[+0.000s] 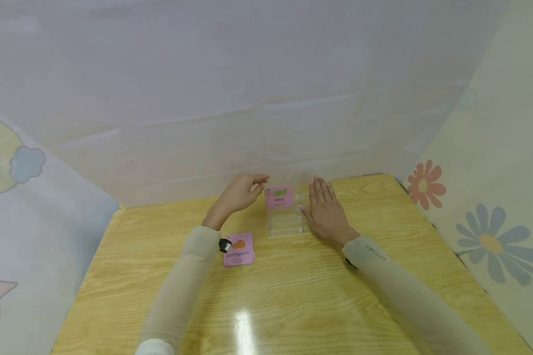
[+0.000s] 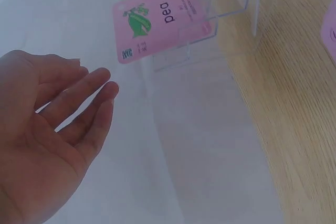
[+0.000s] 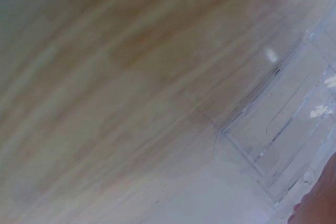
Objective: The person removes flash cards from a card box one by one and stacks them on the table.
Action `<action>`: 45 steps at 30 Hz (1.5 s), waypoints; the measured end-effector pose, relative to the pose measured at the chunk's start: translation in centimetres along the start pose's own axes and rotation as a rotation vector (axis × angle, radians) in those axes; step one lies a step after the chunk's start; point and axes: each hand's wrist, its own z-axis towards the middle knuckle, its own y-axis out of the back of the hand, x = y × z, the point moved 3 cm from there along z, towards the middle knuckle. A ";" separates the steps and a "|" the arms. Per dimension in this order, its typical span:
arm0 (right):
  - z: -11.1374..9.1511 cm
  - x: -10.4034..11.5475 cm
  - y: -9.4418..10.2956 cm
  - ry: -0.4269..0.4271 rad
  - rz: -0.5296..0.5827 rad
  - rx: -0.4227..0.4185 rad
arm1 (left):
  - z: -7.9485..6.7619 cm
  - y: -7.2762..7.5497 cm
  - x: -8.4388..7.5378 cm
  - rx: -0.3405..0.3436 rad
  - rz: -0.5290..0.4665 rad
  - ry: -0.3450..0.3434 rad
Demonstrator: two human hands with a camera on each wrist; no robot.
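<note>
A clear plastic tiered stand point(image 1: 285, 232) sits near the back of the table, and a pink card reading "pea" point(image 1: 279, 197) leans in its rear tier. Just left of that card is my left hand point(image 1: 241, 192), its fingers loosely bent. In the left wrist view, a gap shows between these fingertips and the pea card point(image 2: 157, 24), with nothing held. Flat and with fingers extended, my right hand point(image 1: 326, 212) lies along the right side of the stand. Only an edge of the right hand point(image 3: 319, 198) appears in the right wrist view, beside the clear stand point(image 3: 242, 153).
Left of the stand, nearer me, a small pile of pink cards lies on the table, its top card reading "pumpkin" point(image 1: 239, 250). A pale cloth backdrop point(image 1: 231, 98) rises right behind the wooden table point(image 1: 284, 305), with patterned side panels left and right.
</note>
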 end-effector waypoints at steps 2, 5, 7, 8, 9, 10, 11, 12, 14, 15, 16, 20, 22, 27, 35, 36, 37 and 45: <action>0.0 0.0 -0.1 -0.001 0.003 0.002 | 0.3 -0.2 -0.3 0.002 0.003 -0.007; 0.0 0.0 0.0 -0.005 0.004 -0.001 | 0.7 -0.5 -1.1 0.012 0.060 -0.047; 0.0 0.0 0.0 -0.006 0.004 -0.003 | 1.0 -0.8 -1.6 0.027 0.123 -0.069; 0.0 0.0 0.0 -0.005 0.003 -0.005 | 1.2 -1.0 -1.8 0.038 0.157 -0.076; 0.0 -0.1 0.0 -0.006 0.000 -0.007 | 1.3 -1.2 -2.0 0.049 0.197 -0.085; 0.0 -0.1 0.0 -0.006 -0.002 -0.009 | 1.5 -1.5 -2.1 0.063 0.231 -0.091; 0.1 -0.1 0.0 -0.007 -0.004 -0.009 | 1.6 -1.8 -2.3 0.077 0.264 -0.091; 0.1 -0.2 0.0 -0.007 -0.002 -0.007 | 1.7 -2.1 -2.4 0.092 0.293 -0.088; 0.1 -0.2 -0.2 -0.004 -0.004 -0.011 | 1.9 -2.7 -2.6 0.108 0.353 -0.100; 0.1 -0.2 -0.2 -0.004 -0.006 -0.011 | 1.9 -3.0 -2.7 0.110 0.385 -0.113; 0.1 -0.2 -0.3 -0.002 -0.007 -0.012 | 1.9 -3.3 -2.9 0.112 0.411 -0.127; 0.0 -0.1 -0.5 0.000 -0.003 -0.017 | 2.0 -4.7 -3.0 0.094 0.527 -0.197; -0.1 -0.1 -0.5 -0.003 0.002 -0.012 | 2.1 -5.3 -2.9 0.076 0.584 -0.232; -0.1 -0.2 -0.4 -0.006 0.001 -0.007 | 2.3 -6.1 -2.7 0.039 0.666 -0.260; 0.0 -0.3 -0.3 -0.008 -0.001 -0.034 | 2.3 -6.8 -2.2 -0.035 0.755 -0.292; 0.0 -0.2 -0.3 -0.008 0.002 -0.036 | 2.3 -6.9 -2.1 -0.047 0.764 -0.294; 0.0 -0.2 -0.3 -0.007 0.004 -0.040 | 2.3 -7.0 -2.1 -0.058 0.769 -0.295; 0.2 -0.2 -0.4 0.003 0.002 -0.051 | 2.0 -7.3 -1.8 -0.095 0.808 -0.291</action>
